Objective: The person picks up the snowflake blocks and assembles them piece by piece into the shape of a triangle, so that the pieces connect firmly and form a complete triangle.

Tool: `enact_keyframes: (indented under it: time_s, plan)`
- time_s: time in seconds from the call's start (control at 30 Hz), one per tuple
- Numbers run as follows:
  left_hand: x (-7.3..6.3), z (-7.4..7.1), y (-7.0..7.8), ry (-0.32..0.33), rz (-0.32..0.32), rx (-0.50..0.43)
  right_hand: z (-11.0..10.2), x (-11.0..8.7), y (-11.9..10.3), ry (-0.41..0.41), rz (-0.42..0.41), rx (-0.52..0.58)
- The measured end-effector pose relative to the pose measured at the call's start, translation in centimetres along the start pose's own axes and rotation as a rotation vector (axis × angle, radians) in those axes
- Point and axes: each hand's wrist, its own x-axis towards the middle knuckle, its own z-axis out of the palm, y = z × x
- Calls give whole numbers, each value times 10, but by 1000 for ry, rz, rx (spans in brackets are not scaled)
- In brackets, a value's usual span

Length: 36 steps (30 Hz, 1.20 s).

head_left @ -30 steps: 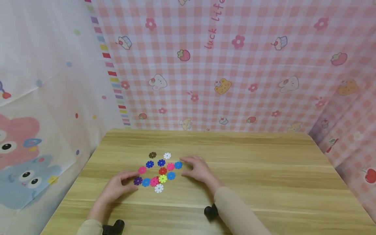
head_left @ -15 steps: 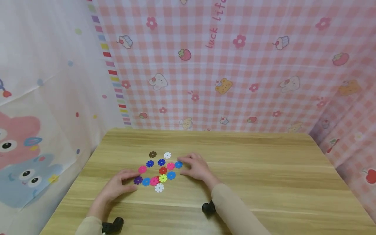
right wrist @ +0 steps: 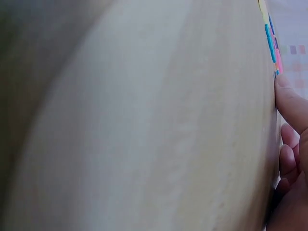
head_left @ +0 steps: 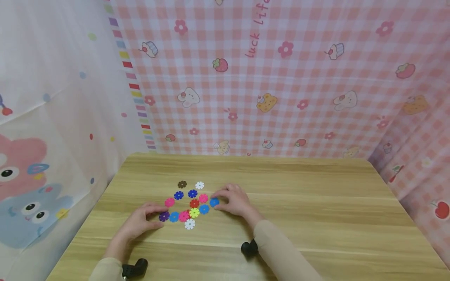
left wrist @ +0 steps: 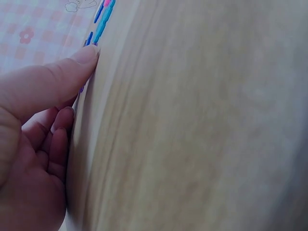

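In the head view, several flat, notched snowflake building discs lie on the wooden table. My left hand [head_left: 142,221] is at the group's left end, thumb and index finger on either side of a purple snowflake disc [head_left: 163,216]. On the right end my right hand [head_left: 234,201] has its fingertips and thumb about a light blue snowflake disc [head_left: 214,202]. A pink disc [head_left: 169,202] lies by the left index finger, and another light blue disc [head_left: 204,209] is close to the right thumb. Both wrist views show the thumbs low at the tabletop, with discs seen edge-on.
Further discs include a brown one [head_left: 182,184] and a white one [head_left: 199,185] at the back, a yellow one [head_left: 194,212] overlapping its neighbours, and a white one [head_left: 190,224] in front. Patterned curtains [head_left: 267,78] hang behind the table [head_left: 299,218].
My right hand has come slightly left onto the light blue disc at the right end, which has shifted a little toward me. The purple disc by my left hand has barely moved.
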Motion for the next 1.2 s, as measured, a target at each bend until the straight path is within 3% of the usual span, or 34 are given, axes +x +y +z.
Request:
enact_keyframes:
  time_s: [0.17,0.67,0.93,1.2]
  plan:
    - [1,0,-1,5,13,8,-2,-1,1,-14,-7,43]
    - [4,-1,-1,-12,-23,4,-10,-4,5,-59,-22,139]
    - [4,1,1,-23,-41,-10,-12,-15,10,-38,-43,268]
    - [2,1,-1,-26,-31,-90,-13,-39,13,-89,-20,527]
